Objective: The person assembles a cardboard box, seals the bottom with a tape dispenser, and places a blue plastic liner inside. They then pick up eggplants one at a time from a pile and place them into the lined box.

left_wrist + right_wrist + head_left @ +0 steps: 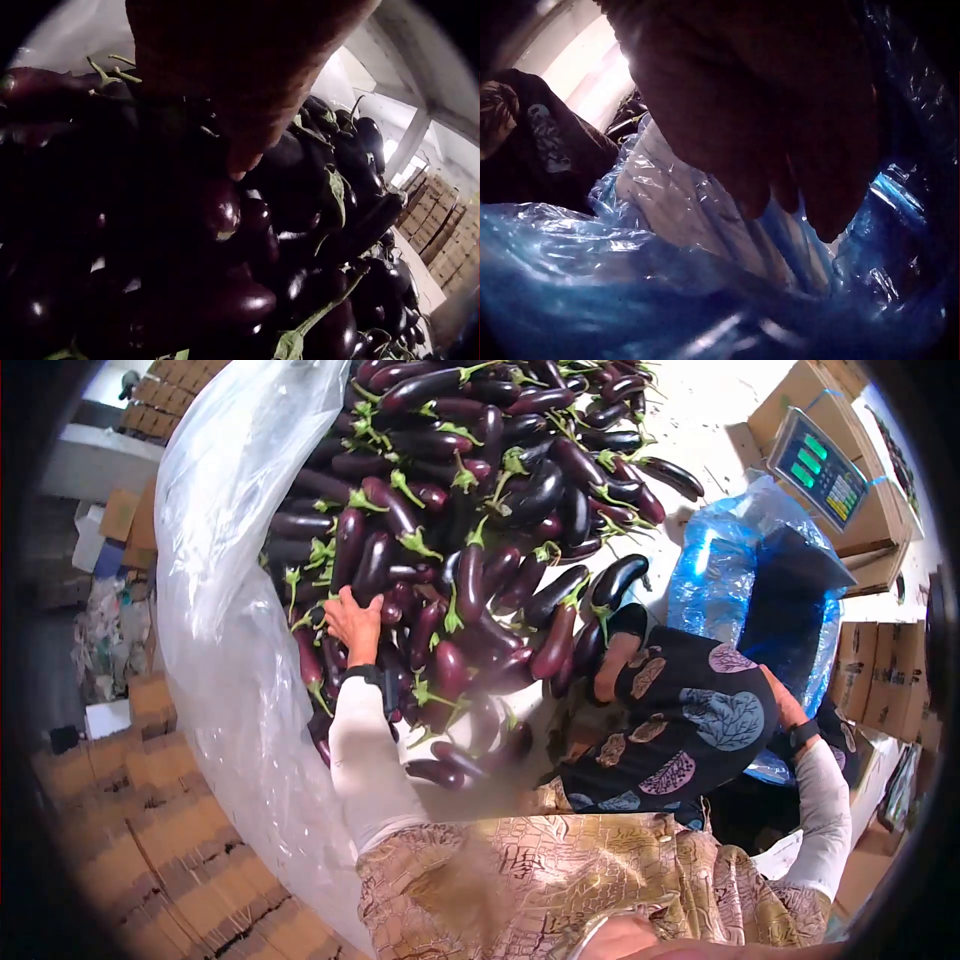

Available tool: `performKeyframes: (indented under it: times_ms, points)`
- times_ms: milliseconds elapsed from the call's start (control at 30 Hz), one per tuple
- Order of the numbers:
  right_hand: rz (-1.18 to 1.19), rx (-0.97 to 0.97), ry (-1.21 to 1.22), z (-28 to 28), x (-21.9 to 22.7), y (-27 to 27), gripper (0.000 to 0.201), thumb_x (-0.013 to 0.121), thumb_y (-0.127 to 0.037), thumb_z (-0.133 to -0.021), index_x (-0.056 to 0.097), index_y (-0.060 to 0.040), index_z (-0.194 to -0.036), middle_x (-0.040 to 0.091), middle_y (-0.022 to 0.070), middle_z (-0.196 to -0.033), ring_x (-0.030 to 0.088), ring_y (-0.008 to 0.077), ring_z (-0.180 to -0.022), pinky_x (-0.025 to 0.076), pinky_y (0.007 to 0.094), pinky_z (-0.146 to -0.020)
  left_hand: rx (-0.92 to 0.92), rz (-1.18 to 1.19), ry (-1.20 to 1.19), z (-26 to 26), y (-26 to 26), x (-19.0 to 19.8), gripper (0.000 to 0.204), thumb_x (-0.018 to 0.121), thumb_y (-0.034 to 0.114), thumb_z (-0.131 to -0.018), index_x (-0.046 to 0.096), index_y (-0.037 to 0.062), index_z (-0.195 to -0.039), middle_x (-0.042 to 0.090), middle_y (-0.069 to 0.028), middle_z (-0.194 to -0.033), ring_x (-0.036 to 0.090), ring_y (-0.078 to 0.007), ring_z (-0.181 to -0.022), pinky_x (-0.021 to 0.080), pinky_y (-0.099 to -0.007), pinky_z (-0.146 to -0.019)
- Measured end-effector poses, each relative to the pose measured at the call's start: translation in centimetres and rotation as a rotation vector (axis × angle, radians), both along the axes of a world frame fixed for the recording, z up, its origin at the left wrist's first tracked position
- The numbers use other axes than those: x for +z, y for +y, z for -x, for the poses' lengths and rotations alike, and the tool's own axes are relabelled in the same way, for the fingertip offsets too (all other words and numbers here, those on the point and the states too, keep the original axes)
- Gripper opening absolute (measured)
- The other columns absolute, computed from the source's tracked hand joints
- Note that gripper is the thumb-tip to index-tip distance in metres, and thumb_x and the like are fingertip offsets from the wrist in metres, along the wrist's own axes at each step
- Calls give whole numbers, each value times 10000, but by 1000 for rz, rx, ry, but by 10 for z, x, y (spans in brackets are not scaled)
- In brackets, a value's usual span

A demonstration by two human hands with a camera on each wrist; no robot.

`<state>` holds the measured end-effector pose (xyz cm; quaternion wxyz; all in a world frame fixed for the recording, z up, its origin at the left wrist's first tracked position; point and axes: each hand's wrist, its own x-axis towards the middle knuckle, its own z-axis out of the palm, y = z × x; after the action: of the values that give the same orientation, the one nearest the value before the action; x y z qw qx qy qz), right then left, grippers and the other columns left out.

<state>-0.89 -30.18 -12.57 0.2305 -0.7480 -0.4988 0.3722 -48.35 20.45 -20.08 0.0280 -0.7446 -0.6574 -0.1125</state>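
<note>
Dark purple eggplants (470, 575) with green stems lie heaped on a white surface. On the heap's left part rests the left hand (355, 625), thumb and fingers spread over eggplants; the left wrist view shows the hand (240, 67) from close by, fingertips touching or just above an eggplant (221, 210). At the right, the right hand (785, 695) reaches toward a blue plastic bag (705, 575). Seen in the right wrist view, its fingers hang down fairly straight, the hand (757, 97) over the blue plastic (667, 270), holding nothing visible.
Clear plastic sheeting (225, 560) borders the heap's left side. A scale with a lit green display (815, 465) stands by cardboard (795, 400) behind the bag. Stacked cartons (150, 810) fill the lower left. A dark patterned sleeve or garment (680, 720) lies between the arms.
</note>
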Motion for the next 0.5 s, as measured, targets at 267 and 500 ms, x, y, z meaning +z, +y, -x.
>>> performKeyframes:
  times_ms: [267, 500]
  points:
    - [219, 99, -59, -4, 4, 30, 314, 681, -253, -805, 647, 20, -957, 676, 224, -946, 658, 385, -861, 523, 411, -727, -90, 155, -446, -18, -37, -6, 462, 745, 369, -784, 534, 19, -999, 648, -154, -867, 626, -291, -666, 512, -422, -626]
    - [311, -81, 133, -26, -33, 24, 349, 693, -243, -808, 634, 48, -989, 666, 261, -924, 670, 364, -867, 499, 386, -730, 131, 660, -1124, -66, -133, -7, 379, 662, 358, -868, 505, 73, -1063, 539, -27, -798, 516, -101, -550, 421, -231, -432]
